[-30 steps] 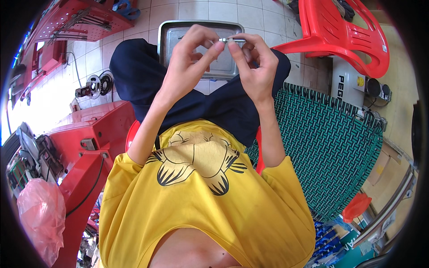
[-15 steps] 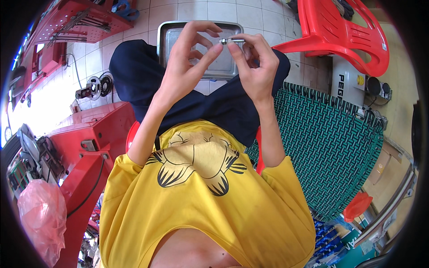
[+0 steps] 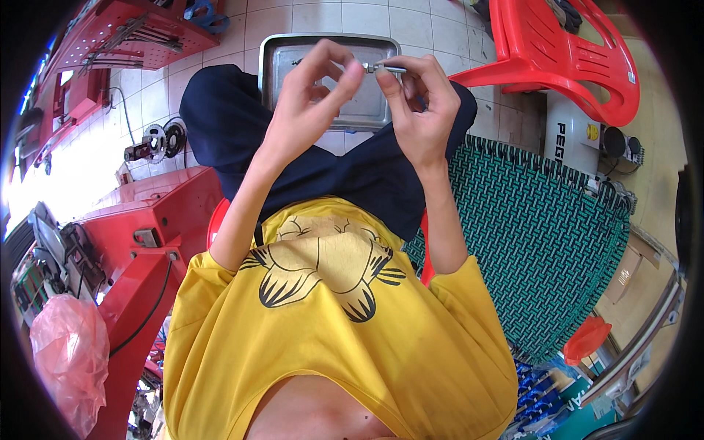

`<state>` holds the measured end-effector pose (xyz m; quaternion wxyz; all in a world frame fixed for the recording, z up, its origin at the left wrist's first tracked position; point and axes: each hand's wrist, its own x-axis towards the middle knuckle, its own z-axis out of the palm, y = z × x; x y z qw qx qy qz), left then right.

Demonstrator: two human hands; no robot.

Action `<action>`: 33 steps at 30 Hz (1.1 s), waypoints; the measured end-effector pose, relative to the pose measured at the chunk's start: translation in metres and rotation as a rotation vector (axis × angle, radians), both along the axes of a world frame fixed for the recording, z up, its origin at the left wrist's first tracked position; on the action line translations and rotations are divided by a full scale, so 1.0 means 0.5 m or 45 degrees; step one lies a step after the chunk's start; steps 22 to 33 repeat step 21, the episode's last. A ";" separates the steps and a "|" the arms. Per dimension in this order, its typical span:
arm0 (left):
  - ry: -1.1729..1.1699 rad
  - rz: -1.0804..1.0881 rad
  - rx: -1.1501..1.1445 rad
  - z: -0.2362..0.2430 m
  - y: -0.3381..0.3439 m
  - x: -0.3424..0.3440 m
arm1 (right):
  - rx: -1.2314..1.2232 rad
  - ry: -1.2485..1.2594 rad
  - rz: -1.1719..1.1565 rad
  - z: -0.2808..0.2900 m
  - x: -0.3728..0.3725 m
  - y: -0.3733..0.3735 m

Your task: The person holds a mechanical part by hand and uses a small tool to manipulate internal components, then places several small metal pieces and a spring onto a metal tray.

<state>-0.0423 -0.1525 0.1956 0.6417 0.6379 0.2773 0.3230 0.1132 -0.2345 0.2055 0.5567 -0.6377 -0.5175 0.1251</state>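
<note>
Both hands are pinching a small metal pin (image 3: 383,68) above the steel tray (image 3: 282,55); pin lying left-right, left hand (image 3: 312,95) and right hand (image 3: 418,110) clamping opposite ends.

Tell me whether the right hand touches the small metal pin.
Touching. The head view shows the right hand pinching the small metal pin between thumb and fingertips.

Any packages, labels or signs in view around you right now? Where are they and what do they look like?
Pink plastic bag: lower left, crumpled, translucent.
White machine housing: right, under the red chair, with dark lettering.
Small white sticker: on the chair's edge.
Blue printed packages: lower right, partly hidden.
</note>
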 end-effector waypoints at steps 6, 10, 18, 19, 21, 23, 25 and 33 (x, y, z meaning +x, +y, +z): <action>0.009 0.036 0.052 0.016 -0.003 0.006 | -0.021 -0.034 -0.009 0.001 -0.002 -0.001; -0.017 0.077 0.039 0.005 0.001 0.001 | -0.022 -0.030 -0.018 0.003 0.001 -0.001; 0.061 -0.036 0.104 0.017 0.001 -0.003 | -0.001 -0.065 0.001 0.002 -0.001 0.000; 0.052 -0.024 0.158 0.019 0.000 -0.003 | -0.009 -0.063 -0.001 0.001 0.000 -0.001; 0.043 -0.014 0.211 0.020 0.000 -0.004 | -0.026 -0.058 -0.003 -0.002 0.002 -0.002; 0.043 -0.014 0.211 0.020 0.000 -0.004 | -0.026 -0.058 -0.003 -0.002 0.002 -0.002; 0.043 -0.014 0.211 0.020 0.000 -0.004 | -0.026 -0.058 -0.003 -0.002 0.002 -0.002; 0.043 -0.014 0.211 0.020 0.000 -0.004 | -0.026 -0.058 -0.003 -0.002 0.002 -0.002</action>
